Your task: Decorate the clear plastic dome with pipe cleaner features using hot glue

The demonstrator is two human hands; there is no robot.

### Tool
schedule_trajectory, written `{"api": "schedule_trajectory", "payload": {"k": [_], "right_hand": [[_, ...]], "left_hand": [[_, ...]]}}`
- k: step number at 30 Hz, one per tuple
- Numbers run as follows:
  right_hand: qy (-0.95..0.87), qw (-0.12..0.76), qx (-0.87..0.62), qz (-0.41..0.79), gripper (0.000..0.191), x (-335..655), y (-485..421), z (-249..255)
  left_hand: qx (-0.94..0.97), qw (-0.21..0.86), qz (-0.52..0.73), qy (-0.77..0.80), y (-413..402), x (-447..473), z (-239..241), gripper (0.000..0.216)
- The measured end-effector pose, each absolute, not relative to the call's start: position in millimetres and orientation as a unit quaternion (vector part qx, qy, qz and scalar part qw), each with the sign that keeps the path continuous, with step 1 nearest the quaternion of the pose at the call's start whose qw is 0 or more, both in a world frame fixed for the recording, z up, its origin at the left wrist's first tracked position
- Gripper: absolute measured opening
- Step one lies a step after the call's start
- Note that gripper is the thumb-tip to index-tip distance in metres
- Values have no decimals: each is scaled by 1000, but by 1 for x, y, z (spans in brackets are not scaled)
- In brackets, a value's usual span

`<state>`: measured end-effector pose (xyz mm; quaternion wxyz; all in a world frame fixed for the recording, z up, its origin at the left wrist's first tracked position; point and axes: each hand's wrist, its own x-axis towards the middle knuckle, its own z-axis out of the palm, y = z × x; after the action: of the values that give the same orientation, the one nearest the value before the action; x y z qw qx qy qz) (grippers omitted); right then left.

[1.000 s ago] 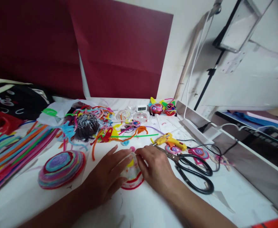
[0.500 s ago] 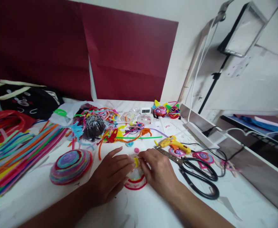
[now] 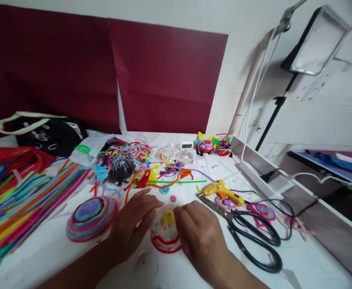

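Between my hands a clear round plastic piece [image 3: 163, 233] lies on the white table, with a red fuzzy strip [image 3: 166, 245] along its near edge. A yellow round spot [image 3: 168, 217] shows on it. My right hand [image 3: 198, 237] has its fingers curled against the right side of the clear piece, and its fingertips are partly hidden. At the left side is my left hand [image 3: 136, 218], its fingers stretched out and thumb apart, close to the rim. A small pink coil [image 3: 172, 198] and a blue coil [image 3: 164, 190] lie just beyond.
Black-handled scissors [image 3: 242, 230] and a yellow glue gun [image 3: 222, 192] lie right of my hands. A striped coiled dome [image 3: 91, 218] and many pipe cleaners [image 3: 34, 204] are on the left. A tangled craft pile [image 3: 121, 162] sits farther back, near a small digital clock [image 3: 187, 145].
My left hand has drawn back from the clear piece, leaving more of it visible. My right hand stays at its right side. The whole view has shifted slightly.
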<state>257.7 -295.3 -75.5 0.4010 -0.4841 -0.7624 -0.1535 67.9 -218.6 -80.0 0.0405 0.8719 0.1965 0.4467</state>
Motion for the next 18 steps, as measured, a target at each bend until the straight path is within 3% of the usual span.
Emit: {"api": "schedule_trajectory", "payload": {"k": [4, 8, 12, 14, 18], "right_hand": [[-773, 419, -436, -193, 21, 252, -298, -72], [-772, 433, -414, -213, 22, 252, -297, -70], [-774, 412, -425, -226, 27, 258, -293, -70], [-770, 403, -438, -229, 28, 260, -290, -71], [-761, 402, -449, -239, 24, 259, -286, -73]], "left_hand": [[867, 85, 397, 288, -181, 97, -24, 26], [899, 97, 179, 387, -98, 146, 5, 31], [908, 88, 52, 407, -20, 184, -20, 21], [908, 86, 0, 410, 3, 193, -40, 33], [908, 66, -59, 409, 23, 201, -67, 34]]}}
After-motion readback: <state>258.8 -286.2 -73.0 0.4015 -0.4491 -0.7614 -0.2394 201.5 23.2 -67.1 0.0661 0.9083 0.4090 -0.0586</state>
